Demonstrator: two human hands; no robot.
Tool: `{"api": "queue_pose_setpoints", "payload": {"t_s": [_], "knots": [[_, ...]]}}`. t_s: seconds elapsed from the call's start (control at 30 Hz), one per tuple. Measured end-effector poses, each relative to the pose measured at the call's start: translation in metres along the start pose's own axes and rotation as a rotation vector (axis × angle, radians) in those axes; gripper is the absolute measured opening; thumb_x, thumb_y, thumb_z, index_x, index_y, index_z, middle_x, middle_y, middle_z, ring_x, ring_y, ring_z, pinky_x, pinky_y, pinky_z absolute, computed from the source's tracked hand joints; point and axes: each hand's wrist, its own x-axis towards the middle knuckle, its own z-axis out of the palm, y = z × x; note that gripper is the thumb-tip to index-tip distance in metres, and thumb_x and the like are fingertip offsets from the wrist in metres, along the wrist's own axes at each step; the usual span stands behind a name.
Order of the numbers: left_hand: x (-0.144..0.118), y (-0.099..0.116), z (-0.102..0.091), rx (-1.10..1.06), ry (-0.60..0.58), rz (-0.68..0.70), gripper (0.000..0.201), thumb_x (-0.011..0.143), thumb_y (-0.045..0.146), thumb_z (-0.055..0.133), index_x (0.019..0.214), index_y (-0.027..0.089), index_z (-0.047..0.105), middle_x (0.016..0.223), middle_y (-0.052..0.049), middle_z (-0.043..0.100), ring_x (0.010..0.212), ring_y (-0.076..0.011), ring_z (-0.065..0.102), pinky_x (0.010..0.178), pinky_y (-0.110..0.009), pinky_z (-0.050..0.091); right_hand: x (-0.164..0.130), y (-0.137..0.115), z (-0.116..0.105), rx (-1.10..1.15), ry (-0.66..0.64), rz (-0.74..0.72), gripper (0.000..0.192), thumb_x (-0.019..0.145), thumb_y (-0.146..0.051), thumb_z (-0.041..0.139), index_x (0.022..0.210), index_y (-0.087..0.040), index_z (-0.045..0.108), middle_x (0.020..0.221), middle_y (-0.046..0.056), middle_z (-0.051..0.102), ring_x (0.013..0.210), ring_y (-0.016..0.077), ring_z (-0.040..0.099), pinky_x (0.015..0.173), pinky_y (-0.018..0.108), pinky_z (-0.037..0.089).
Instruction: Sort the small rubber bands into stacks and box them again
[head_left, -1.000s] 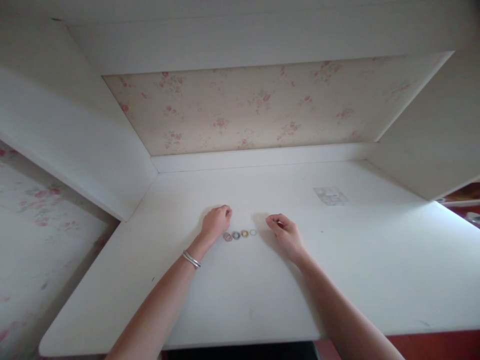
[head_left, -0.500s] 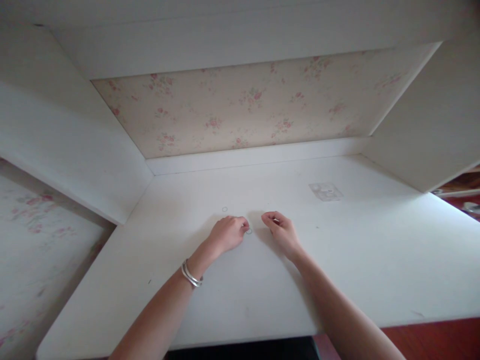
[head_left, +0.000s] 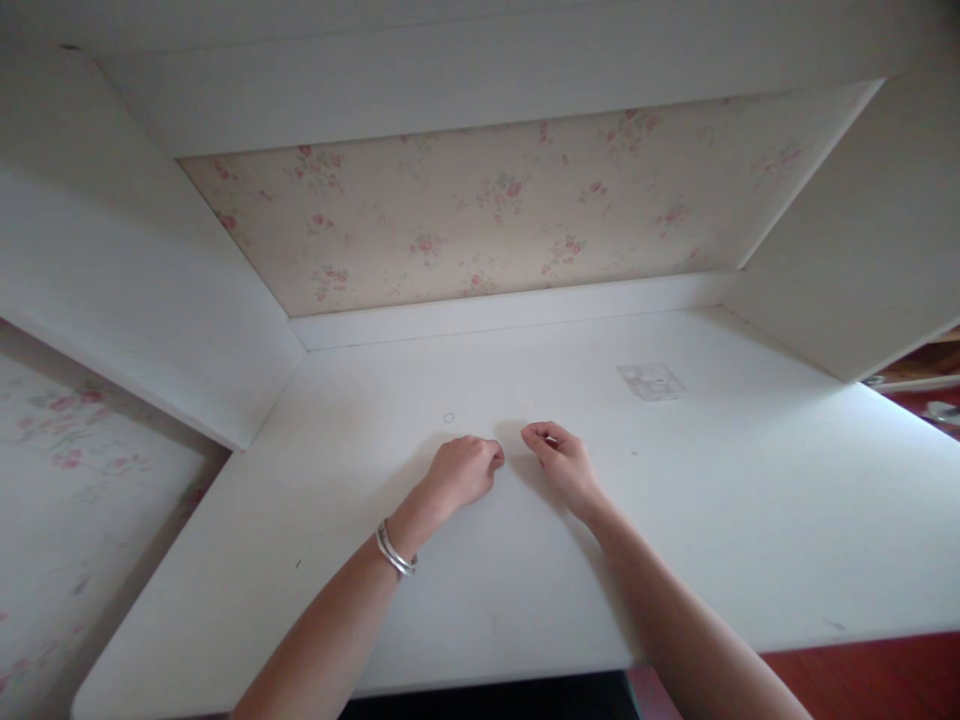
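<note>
Both grips are curled into loose fists at the middle of the frame, knuckles up, resting on the tabletop [head_left: 675,540]; the left hand [head_left: 463,470] has its fingers folded under with the fingertips pressed together at its right edge, and whether anything is pinched there cannot be told; the right hand [head_left: 562,460] sits just beside it, thumb laid against the bent forefinger, and its contents are likewise hidden; a narrow gap of bare white surface separates the two.

Largest in view is the white alcove: slanted panels in the upper left and upper right of the frame, and between them a back wall of floral wallpaper [head_left: 480,220] across the upper centre; a second patch of the same pattern shows at the far left edge. Below that the white tabletop spreads across the lower half, its near edge running along the bottom of the frame, with dark red floor at the lower right corner.

The two bare forearms rise from the bottom edge toward the centre; the left wrist carries a silver bangle [head_left: 395,550]. A small clear plastic piece [head_left: 649,380] lies flat on the surface right of centre, well apart from the hands. Smallest is a thin, pale ring [head_left: 448,418], lying alone on the white surface just above the left hand, not touched by it.
</note>
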Motion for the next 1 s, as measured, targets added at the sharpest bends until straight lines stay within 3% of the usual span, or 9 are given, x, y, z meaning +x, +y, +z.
{"api": "queue_pose_setpoints", "payload": {"t_s": [0.17, 0.37, 0.53, 0.67, 1.0], "knots": [[-0.001, 0.002, -0.007, -0.035, 0.011, -0.033, 0.024, 0.085, 0.033, 0.047, 0.087, 0.026, 0.07, 0.087, -0.008, 0.07, 0.082, -0.0232, 0.063, 0.072, -0.031, 0.041, 0.0, -0.002, 0.0, 0.0, -0.012, 0.009, 0.037, 0.073, -0.052, 0.058, 0.081, -0.017, 0.064, 0.06, -0.002, 0.054, 0.054, 0.0105, 0.041, 0.052, 0.023, 0.03], [-0.014, -0.018, -0.022, -0.133, 0.184, -0.078, 0.023, 0.086, 0.035, 0.046, 0.09, 0.027, 0.067, 0.079, -0.002, 0.069, 0.071, -0.0171, 0.061, 0.065, -0.026, 0.039, 0.001, 0.0, -0.001, -0.036, -0.002, 0.013, 0.036, 0.076, -0.051, 0.057, 0.085, -0.016, 0.064, 0.067, 0.0, 0.057, 0.06, 0.0119, 0.046, 0.055, 0.024, 0.034], [-0.036, -0.055, -0.017, -0.24, 0.28, -0.21, 0.026, 0.086, 0.037, 0.045, 0.088, 0.021, 0.065, 0.054, 0.003, 0.053, 0.05, -0.0114, 0.048, 0.052, -0.022, 0.032, -0.004, 0.006, 0.001, -0.366, -0.143, -0.234, 0.028, 0.081, -0.043, 0.054, 0.091, -0.02, 0.067, 0.081, 0.003, 0.058, 0.063, 0.0111, 0.049, 0.061, 0.025, 0.039], [-0.051, -0.076, -0.006, -0.349, 0.289, -0.277, 0.027, 0.086, 0.039, 0.045, 0.086, 0.02, 0.064, 0.051, 0.005, 0.044, 0.047, -0.01, 0.042, 0.049, -0.022, 0.029, -0.012, 0.009, 0.007, -0.652, -0.246, -0.378, 0.025, 0.083, -0.038, 0.052, 0.099, -0.026, 0.068, 0.092, 0.003, 0.057, 0.064, 0.0102, 0.052, 0.064, 0.025, 0.041], [-0.052, -0.078, 0.001, -0.31, 0.298, -0.26, 0.028, 0.087, 0.037, 0.043, 0.088, 0.02, 0.065, 0.054, 0.004, 0.048, 0.05, -0.0102, 0.043, 0.05, -0.022, 0.027, -0.016, 0.011, 0.016, -0.831, -0.198, -0.446, 0.025, 0.089, -0.036, 0.045, 0.096, -0.028, 0.067, 0.09, 0.002, 0.057, 0.066, 0.0104, 0.056, 0.064, 0.023, 0.044]]}}
